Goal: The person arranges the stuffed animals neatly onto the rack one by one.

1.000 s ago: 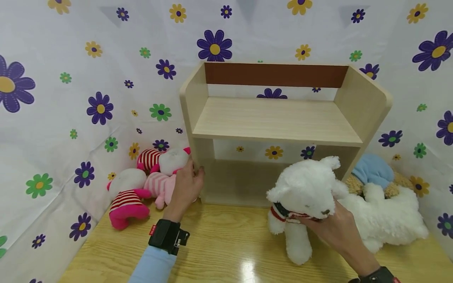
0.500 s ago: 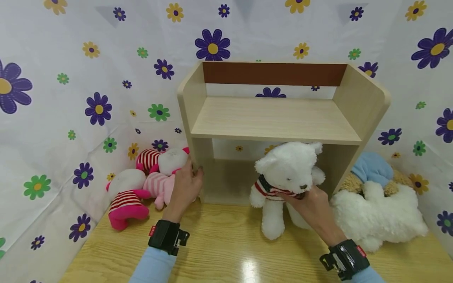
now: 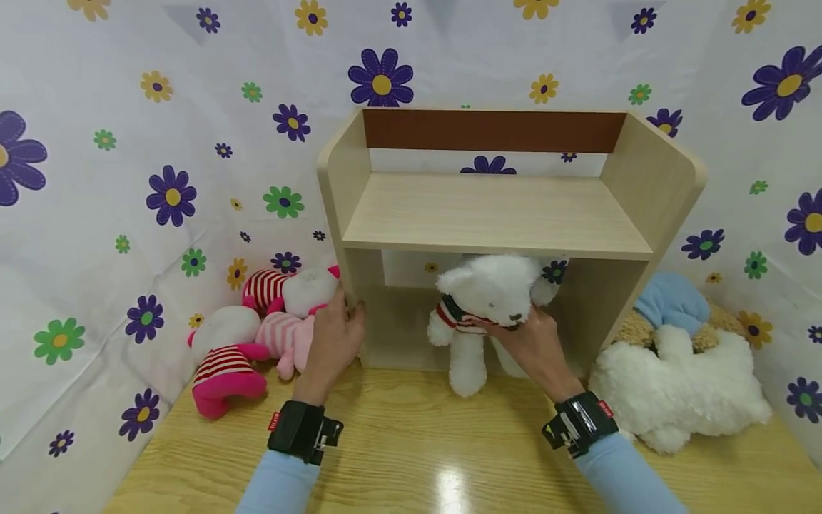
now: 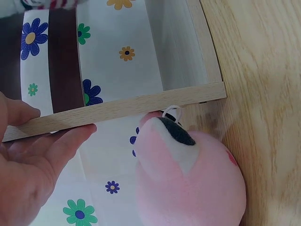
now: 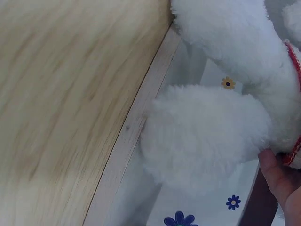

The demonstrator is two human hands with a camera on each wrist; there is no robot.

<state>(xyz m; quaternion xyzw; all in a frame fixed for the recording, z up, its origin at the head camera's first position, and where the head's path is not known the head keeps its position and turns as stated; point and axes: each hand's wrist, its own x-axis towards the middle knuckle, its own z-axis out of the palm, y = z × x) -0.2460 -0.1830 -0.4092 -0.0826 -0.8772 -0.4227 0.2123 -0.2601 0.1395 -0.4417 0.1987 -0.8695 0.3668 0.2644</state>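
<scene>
My right hand (image 3: 533, 346) grips a white plush bear (image 3: 494, 289) by its striped sweater, below the chin. The bear is upright in the mouth of the lower compartment of a pale wooden shelf (image 3: 494, 214), with its legs hanging at the front edge. In the right wrist view, a fluffy leg (image 5: 202, 136) overlaps the shelf's bottom board (image 5: 127, 127), and my thumb presses beside the red trim. My left hand (image 3: 334, 339) holds the shelf's left side panel. The left wrist view shows the panel edge (image 4: 122, 107) between thumb and fingers.
Left of the shelf lie pink plush toys, one in red stripes (image 3: 226, 360) and one in pale pink stripes (image 3: 285, 339). On the right are a white plush (image 3: 681, 392) and a brown one with blue clothing (image 3: 671, 300). Flowered cloth hangs behind the wooden table (image 3: 398, 442).
My right hand has carried the white plush bear leftward and inward, from in front of the shelf's right side into the lower opening. The left hand keeps its hold on the side panel.
</scene>
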